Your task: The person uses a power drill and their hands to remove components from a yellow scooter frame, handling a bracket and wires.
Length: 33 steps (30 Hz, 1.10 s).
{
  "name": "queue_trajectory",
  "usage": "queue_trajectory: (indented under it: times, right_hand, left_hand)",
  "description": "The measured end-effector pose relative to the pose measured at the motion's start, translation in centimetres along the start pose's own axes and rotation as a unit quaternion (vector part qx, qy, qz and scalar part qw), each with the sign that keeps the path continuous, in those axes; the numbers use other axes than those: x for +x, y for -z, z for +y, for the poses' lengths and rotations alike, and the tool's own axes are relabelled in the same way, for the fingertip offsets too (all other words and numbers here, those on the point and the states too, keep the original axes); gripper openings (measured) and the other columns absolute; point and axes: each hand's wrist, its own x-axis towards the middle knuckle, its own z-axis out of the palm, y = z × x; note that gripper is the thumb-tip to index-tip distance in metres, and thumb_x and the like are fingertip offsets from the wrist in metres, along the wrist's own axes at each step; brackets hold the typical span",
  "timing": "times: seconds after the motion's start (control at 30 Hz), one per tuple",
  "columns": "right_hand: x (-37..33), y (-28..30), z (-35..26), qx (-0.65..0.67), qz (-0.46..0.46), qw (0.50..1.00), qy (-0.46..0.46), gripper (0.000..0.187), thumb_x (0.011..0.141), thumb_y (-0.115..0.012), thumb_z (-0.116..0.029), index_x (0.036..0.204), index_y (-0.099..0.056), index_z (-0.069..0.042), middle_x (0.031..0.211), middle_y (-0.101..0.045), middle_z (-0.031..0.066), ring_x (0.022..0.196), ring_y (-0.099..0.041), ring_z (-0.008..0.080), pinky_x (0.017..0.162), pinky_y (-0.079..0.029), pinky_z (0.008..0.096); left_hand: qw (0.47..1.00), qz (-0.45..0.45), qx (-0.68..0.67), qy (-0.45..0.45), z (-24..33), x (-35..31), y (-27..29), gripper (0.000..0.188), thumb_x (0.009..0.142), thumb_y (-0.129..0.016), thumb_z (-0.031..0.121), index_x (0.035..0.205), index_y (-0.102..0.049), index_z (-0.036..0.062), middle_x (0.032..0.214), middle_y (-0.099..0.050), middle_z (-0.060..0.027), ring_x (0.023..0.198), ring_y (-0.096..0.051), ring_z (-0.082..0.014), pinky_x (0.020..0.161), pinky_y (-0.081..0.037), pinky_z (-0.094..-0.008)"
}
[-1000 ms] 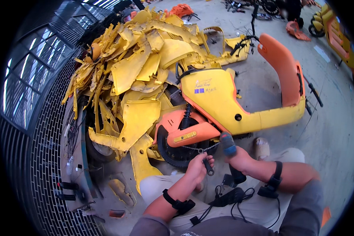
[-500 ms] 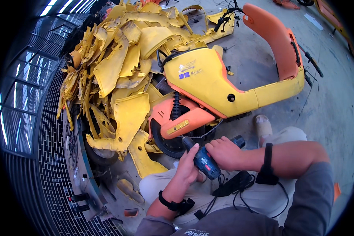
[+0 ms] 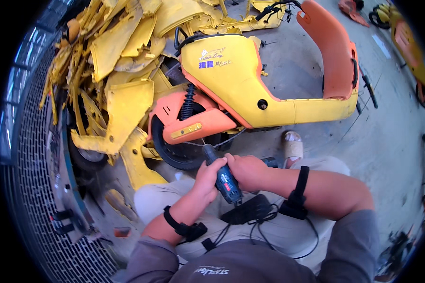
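A dark blue cordless drill (image 3: 229, 185) is held in both hands, its bit end toward the scooter. My right hand (image 3: 246, 171) is closed round its grip; the grip's end shows beyond that hand. My left hand (image 3: 208, 180) wraps the drill body from the other side. The thin bit reaches the lower edge of the orange rear cover (image 3: 208, 123); whether it touches, I cannot tell. This cover sits beside the rear wheel (image 3: 167, 150) of a yellow and orange scooter (image 3: 241, 78), which lies across the view ahead of me.
A big heap of yellow body panels (image 3: 123, 37) rises at the left. A black box with cables (image 3: 250, 210) rests on my lap. One sandalled foot (image 3: 293, 145) is on the floor below the scooter. Another yellow and orange scooter (image 3: 408, 42) stands at the far right.
The view has shifted, so the scooter and heap appear further left and higher. The drill is angled more upright, its bit further right along the cover's lower edge. Both hands still grip it.
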Motion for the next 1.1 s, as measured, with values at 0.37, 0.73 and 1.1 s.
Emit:
queue_trajectory:
  times: [0.37, 0.73, 1.1]
  right_hand:
    - [0.6, -1.7, -0.1, 0.037, -0.115, 0.988, -0.096, 0.061, 0.070, -0.069, -0.007, 0.121, -0.038, 0.005, 0.108, -0.061, 0.0264, 0.093, -0.064, 0.0416, 0.082, -0.052, 0.0460]
    - [2.6, 2.4, -2.3, -0.135, -0.182, 0.974, -0.003, 0.059, 0.068, -0.071, -0.007, 0.119, -0.043, 0.002, 0.104, -0.063, 0.0210, 0.090, -0.065, 0.0380, 0.077, -0.052, 0.0454]
    - [4.3, 5.1, -6.4, -0.146, -0.065, 0.987, 0.010, 0.089, 0.061, -0.067, -0.004, 0.144, -0.034, -0.002, 0.108, -0.064, 0.0207, 0.093, -0.064, 0.0376, 0.083, -0.050, 0.0430]
  left_hand:
    - [0.996, 0.053, 0.066, 0.001, -1.6, 1.4, -0.3, 0.041, 0.079, -0.069, 0.021, 0.107, -0.049, -0.0007, 0.090, -0.058, -0.0112, 0.077, -0.062, -0.0192, 0.066, -0.052, -0.0355]
    - [0.992, 0.102, 0.071, -0.012, -3.9, 0.4, 0.5, 0.054, 0.086, -0.064, 0.036, 0.114, -0.042, -0.0039, 0.097, -0.058, -0.0151, 0.085, -0.062, -0.0208, 0.074, -0.052, -0.0347]
    - [0.997, 0.054, 0.004, -0.049, 2.0, -1.6, 2.6, 0.045, 0.090, -0.061, 0.034, 0.113, -0.047, -0.0018, 0.093, -0.060, -0.0120, 0.084, -0.062, -0.0166, 0.068, -0.051, -0.0306]
